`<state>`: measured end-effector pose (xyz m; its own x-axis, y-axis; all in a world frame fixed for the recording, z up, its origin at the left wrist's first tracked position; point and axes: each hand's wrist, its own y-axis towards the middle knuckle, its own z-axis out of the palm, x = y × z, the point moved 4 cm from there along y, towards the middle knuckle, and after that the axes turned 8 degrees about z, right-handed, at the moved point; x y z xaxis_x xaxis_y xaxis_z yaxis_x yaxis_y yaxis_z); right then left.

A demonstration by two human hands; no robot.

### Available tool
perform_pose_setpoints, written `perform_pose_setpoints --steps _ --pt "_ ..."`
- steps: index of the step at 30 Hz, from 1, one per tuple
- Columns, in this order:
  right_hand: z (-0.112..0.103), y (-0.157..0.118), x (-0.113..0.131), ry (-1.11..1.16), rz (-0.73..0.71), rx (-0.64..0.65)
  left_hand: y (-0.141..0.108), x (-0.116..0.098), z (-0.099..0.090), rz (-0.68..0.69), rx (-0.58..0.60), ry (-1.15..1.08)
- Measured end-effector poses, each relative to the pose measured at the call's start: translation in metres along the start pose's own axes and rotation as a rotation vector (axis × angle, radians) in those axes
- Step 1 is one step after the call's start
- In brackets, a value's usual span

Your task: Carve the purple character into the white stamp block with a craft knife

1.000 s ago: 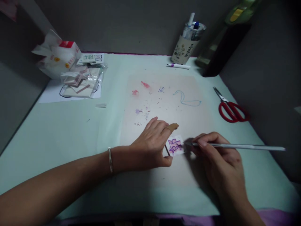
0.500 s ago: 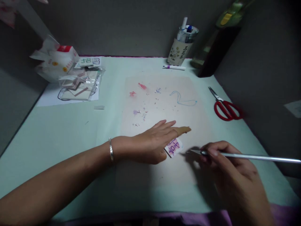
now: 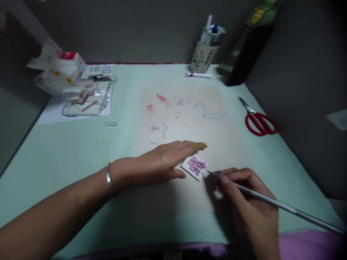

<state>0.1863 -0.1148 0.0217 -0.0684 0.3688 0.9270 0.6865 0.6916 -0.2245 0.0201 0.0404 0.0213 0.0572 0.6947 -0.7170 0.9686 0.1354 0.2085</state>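
Note:
A small white block (image 3: 194, 167) with purple characters lies tilted on the pale sheet (image 3: 227, 139). My left hand (image 3: 165, 162) rests beside its left edge, thumb and fingers apart, with a tan covering on one fingertip and a bracelet at the wrist. Between the thumb and fingers of my right hand (image 3: 244, 195) is a long metal craft knife (image 3: 260, 196). Its pointed tip is at the block's right edge; whether it touches cannot be told.
Red-handled scissors (image 3: 261, 124) lie at the right. Behind are a purple-tipped marker (image 3: 199, 75), a pen jar (image 3: 204, 54) and a dark bottle (image 3: 248, 50). Bagged blocks (image 3: 86, 101) and a white packet (image 3: 63, 68) sit back left. Shavings dot the sheet.
My left hand has drawn back left, leaving more of the block showing. My right hand has moved left, bringing the knife tip close to the block and tilting the handle down.

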Motion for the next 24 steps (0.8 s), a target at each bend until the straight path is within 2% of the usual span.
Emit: perform_pose_setpoints --steps 5,11,24 --pt "0.006 -0.003 0.006 -0.072 -0.027 0.047 0.002 0.009 0.006 -0.071 -0.015 -0.05" --pt "0.003 0.0 -0.004 -0.105 -0.076 0.108 0.005 0.008 0.009 -0.141 -0.062 -0.068" --pt "0.004 0.003 -0.007 -0.139 -0.099 0.11 0.007 0.005 0.011 -0.137 -0.1 -0.025"
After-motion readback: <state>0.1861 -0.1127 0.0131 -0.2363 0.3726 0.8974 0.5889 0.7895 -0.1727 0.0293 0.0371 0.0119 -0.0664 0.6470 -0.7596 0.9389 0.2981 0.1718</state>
